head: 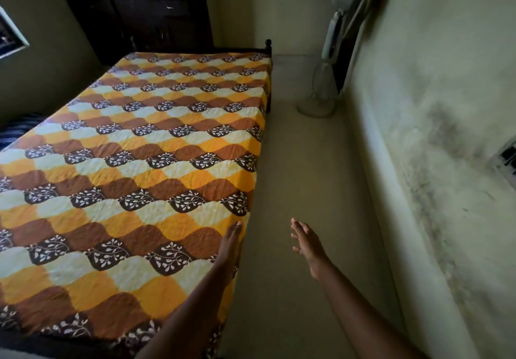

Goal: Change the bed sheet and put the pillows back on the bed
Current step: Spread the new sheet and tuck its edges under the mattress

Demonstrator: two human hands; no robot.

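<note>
Fingers (235, 228) of the left hand (230, 244) are straight and close together. They lie flat along the near right edge of the bed sheet (134, 163). Fingers (296, 228) of the right hand (307, 244) are straight and a little apart. They are up over the floor (301, 163) beside the bed (269, 98) and hold nothing. That makes two hands in the head view.

One bed fills the left side, and one sheet is spread flat over all of it. The sheet has wavy squares in four colours: orange, brown, cream, and dark brown with white leaves. One round-topped bedpost (268, 47) shows at the far right corner. One white standing fan (321, 84) is on the floor by the right wall (432, 93). One dark wardrobe (156, 15) stands past the far end of the bed. One dark striped thing (19, 129) pokes out at the bed's left side; I cannot tell what it is.
</note>
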